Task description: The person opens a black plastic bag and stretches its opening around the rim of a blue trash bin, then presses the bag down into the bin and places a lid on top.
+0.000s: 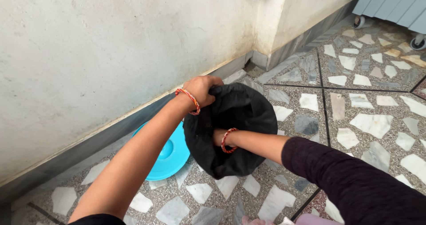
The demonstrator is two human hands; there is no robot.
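I see a black cloth (pixel 239 118) bunched in mid-air above the stone-chip floor (pixel 364 118), near the foot of the wall (pixel 97 52). It hangs in a rounded, bag-like mass, its top edge gathered up and its lower folds drooping toward the floor without clearly touching it.

My left hand (pixel 202 88) grips the cloth at its upper left edge, fingers curled shut on a pinch of fabric. A red and yellow bangle (pixel 188 98) sits on that wrist. My right hand (pixel 217 137) is pushed into the cloth from the right side; the fabric wraps over it, so only the wrist shows, and I cannot tell how its fingers are set. A second bangle (pixel 227 140) of the same colours circles that wrist, just at the edge of the fold. The right arm wears a dark purple sleeve (pixel 355 180) pushed up the forearm; the left arm is bare almost to the shoulder.

Just behind and below the cloth, to its left, a turquoise plastic lid (pixel 166 156) lies flat on the floor against the wall's grey skirting (pixel 88 145). The cloth hides its right part.

Further off, the wall turns a corner (pixel 270 25), stained dark near the base. At the top right stands a pale grey panelled unit on wheels (pixel 395 3), well apart from the cloth. A bit of pink fabric (pixel 284 220) shows at the bottom edge.
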